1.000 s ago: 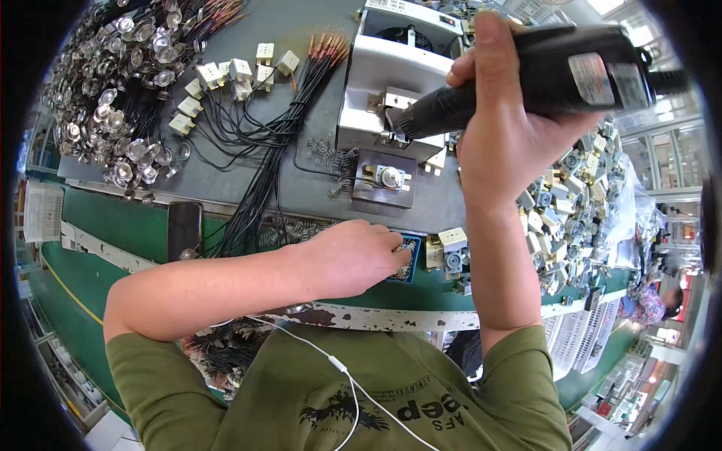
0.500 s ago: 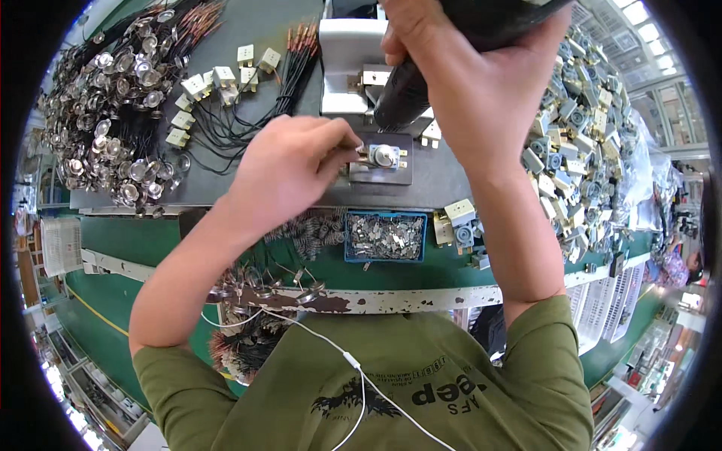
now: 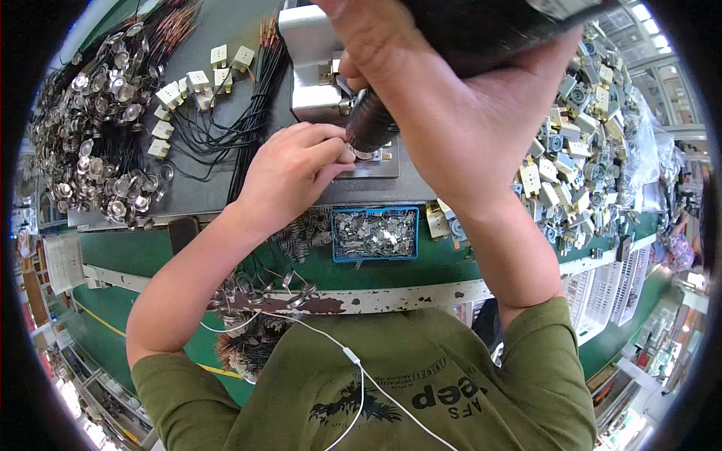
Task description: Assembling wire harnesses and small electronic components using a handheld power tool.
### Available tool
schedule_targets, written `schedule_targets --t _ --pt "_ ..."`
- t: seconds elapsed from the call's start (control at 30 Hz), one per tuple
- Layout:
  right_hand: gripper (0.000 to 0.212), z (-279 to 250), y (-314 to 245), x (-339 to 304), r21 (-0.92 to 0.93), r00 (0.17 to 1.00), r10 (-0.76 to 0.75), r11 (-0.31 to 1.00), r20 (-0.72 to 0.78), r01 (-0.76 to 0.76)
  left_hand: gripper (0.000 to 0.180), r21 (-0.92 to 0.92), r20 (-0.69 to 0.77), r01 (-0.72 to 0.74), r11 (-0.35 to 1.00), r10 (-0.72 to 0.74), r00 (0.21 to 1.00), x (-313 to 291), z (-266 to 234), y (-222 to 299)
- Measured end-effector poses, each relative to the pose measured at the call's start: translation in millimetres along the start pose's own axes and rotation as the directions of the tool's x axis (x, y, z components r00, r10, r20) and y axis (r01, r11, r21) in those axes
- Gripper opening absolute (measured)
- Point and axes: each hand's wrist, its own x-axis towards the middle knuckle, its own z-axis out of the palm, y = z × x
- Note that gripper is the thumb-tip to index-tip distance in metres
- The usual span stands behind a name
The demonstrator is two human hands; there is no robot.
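Observation:
My right hand (image 3: 466, 120) is wrapped round a black electric screwdriver (image 3: 371, 122), tilted so its nose points down at a small metal part (image 3: 367, 156). That part has a brass-coloured terminal and sits on a flat grey block (image 3: 378, 171). The screwdriver's nose covers most of it. From the left, my left hand (image 3: 293, 167) reaches to the same part, thumb and fingertips pinched at its edge. What they pinch is too small and hidden to name. Just behind stands a silver metal bracket (image 3: 310, 60).
At the left lie a heap of round metal caps on black wires (image 3: 113, 150) and several cream square blocks (image 3: 198, 83). A blue tray (image 3: 376, 258) of small metal pieces sits near the front edge. Cream and grey switch-like parts (image 3: 579, 150) are piled at the right.
The screwdriver has come down and left, its nose now over the metal part. My left hand stays pinched beside that part. The whole view has shifted a little.

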Motion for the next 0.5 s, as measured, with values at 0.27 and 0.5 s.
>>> schedule_targets --t 0.27,0.5 --pt "0.074 8.3 -11.0 -6.8 0.315 0.933 0.326 0.911 -0.152 -0.267 0.015 -0.061 0.074 0.041 0.997 -0.036 0.997 2.0 -3.4 3.3" --pt "0.075 6.3 2.1 -0.3 0.347 0.949 0.315 0.89 -0.003 -0.294 0.015 -0.025 0.043 0.012 1.0 -0.011 0.999 4.2 1.1 2.1"
